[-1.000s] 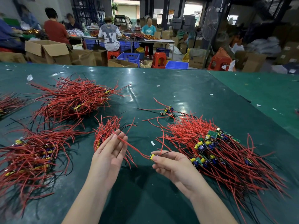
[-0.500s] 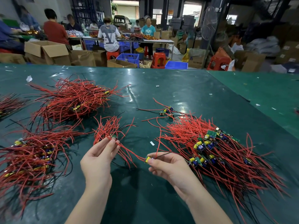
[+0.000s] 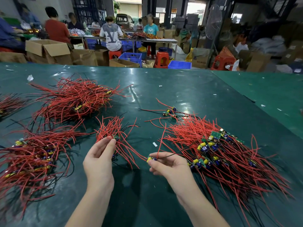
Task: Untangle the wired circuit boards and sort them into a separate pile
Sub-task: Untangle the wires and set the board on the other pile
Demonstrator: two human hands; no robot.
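Pinching a small circuit board [image 3: 151, 158] between thumb and curled fingertips, the right hand [image 3: 168, 165] holds it just above the dark green table [image 3: 188, 95], and from that board a red wire [image 3: 159, 143] arcs upward while a thin black wire [image 3: 178, 151] trails off to the right. The left hand [image 3: 100, 159] is raised beside it, thumb and fingers closed together on the near end of a small bundle [image 3: 113, 130] of red-wired boards, right at a little green board [image 3: 116, 137] — the rest of that bundle fans out on the table past the fingertips. Red leads run between the two hands, so the single board and the small bundle look linked, though I cannot tell exactly which wire belongs to which. Just right of the right hand lies the big tangled heap [image 3: 218, 149], its boards with yellow and blue parts showing on top and red wires spilling toward the near edge. Beyond it a few loose boards [image 3: 169, 111] sit apart on the table. Off to the left are two more heaps — one far [image 3: 73, 99], one near [image 3: 32, 153] — and the edge of another [image 3: 8, 104] at the frame's side. Across the room, people [image 3: 111, 36] sit at other tables among cardboard boxes [image 3: 47, 49], blue crates [image 3: 131, 57] and red stools [image 3: 161, 59].
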